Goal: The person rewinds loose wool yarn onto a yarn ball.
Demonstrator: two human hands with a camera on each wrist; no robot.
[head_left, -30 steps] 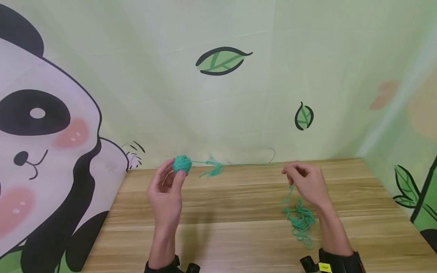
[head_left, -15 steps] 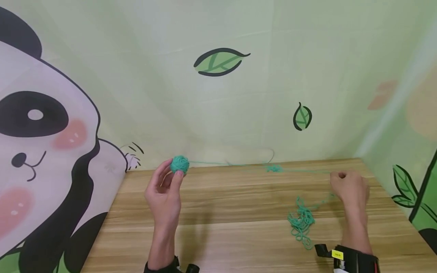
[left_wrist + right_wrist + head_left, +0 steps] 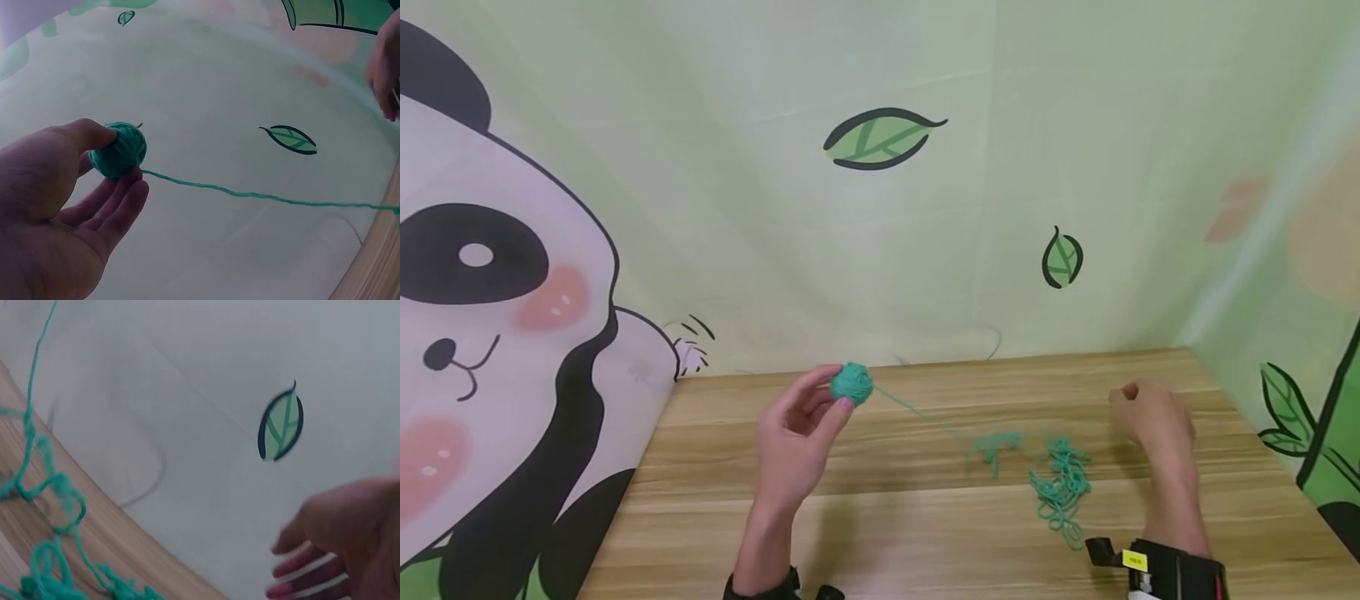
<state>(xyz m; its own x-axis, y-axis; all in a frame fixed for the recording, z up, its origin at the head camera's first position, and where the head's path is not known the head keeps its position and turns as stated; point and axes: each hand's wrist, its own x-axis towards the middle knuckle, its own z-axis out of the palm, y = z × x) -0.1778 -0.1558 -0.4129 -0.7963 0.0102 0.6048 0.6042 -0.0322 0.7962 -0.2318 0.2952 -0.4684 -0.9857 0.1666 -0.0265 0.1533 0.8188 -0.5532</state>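
Observation:
Between thumb and fingertips, my left hand (image 3: pixel 797 446) pinches a small ball of green yarn (image 3: pixel 852 383), held up over the table. In the left wrist view a single strand (image 3: pixel 250 195) leaves the ball (image 3: pixel 119 150) and runs off to the right. That strand slopes down to a knotted clump of yarn (image 3: pixel 997 443). Beside the clump, a loose tangle of yarn (image 3: pixel 1060 492) lies on the table, left of my right hand (image 3: pixel 1157 421). The right wrist view shows the right hand (image 3: pixel 340 544) with loosely bent fingers and nothing between them.
The wood-grain table (image 3: pixel 917 533) ends at a pale green backdrop (image 3: pixel 775 208) printed with leaves and a panda (image 3: pixel 482 350). A wristband with a small camera (image 3: pixel 1172 571) is strapped round the right wrist.
My right hand moved right, drawing the strand out, and then let go of it. The knotted clump went right and then dropped toward the table. The left hand shifted right with the ball.

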